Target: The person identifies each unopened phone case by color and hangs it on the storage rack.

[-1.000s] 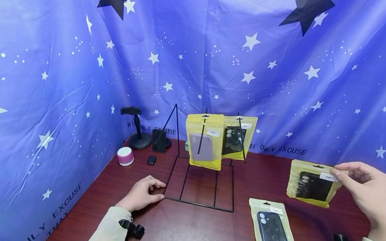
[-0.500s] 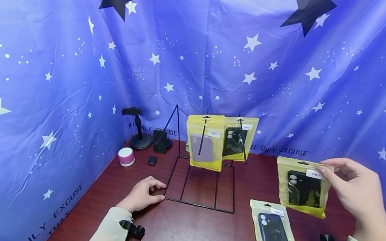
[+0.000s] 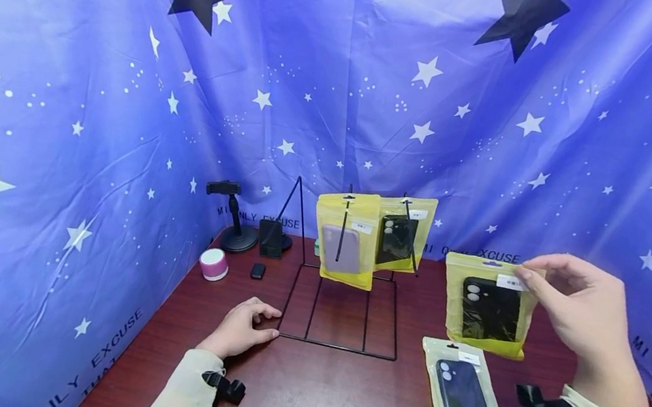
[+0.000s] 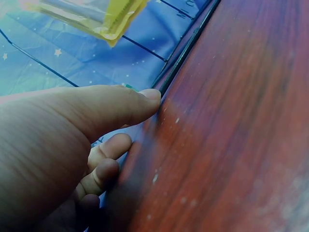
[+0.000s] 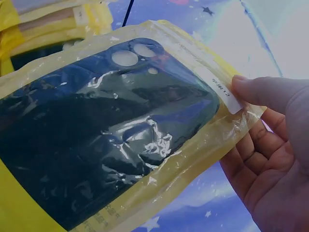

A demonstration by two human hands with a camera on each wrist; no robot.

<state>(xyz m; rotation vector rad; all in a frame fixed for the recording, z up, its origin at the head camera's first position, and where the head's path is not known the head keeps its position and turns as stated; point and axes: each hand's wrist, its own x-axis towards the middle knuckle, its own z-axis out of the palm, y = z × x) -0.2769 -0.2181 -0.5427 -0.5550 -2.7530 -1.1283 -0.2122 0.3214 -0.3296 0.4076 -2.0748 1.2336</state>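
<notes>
My right hand (image 3: 587, 310) pinches the top right corner of a yellow-edged clear pouch (image 3: 488, 307), holding it up above the table. Inside is a black phone case (image 5: 111, 125) with camera holes; a white label lies near the thumb. A second pouch with a dark phone case (image 3: 463, 400) lies flat below it. My left hand (image 3: 241, 330) holds the front left corner of a black wire display rack (image 3: 338, 347) between thumb and fingers. The left wrist view shows the thumb on the wire; the index finger is mostly hidden there. Pouches with a purple case (image 3: 340, 250) and a black case (image 3: 397, 240) hang from the rack's hooks.
Behind my left hand stand a black phone stand (image 3: 237, 236), a small black box (image 3: 270, 237), a pink and white round container (image 3: 213, 264) and a little black item (image 3: 258, 271). A starry blue curtain (image 3: 340, 95) encloses the dark red table (image 3: 301, 393).
My right hand has carried its pouch leftward, toward the rack, and the pouch has turned to face the head camera more. The left hand stays at the rack's corner.
</notes>
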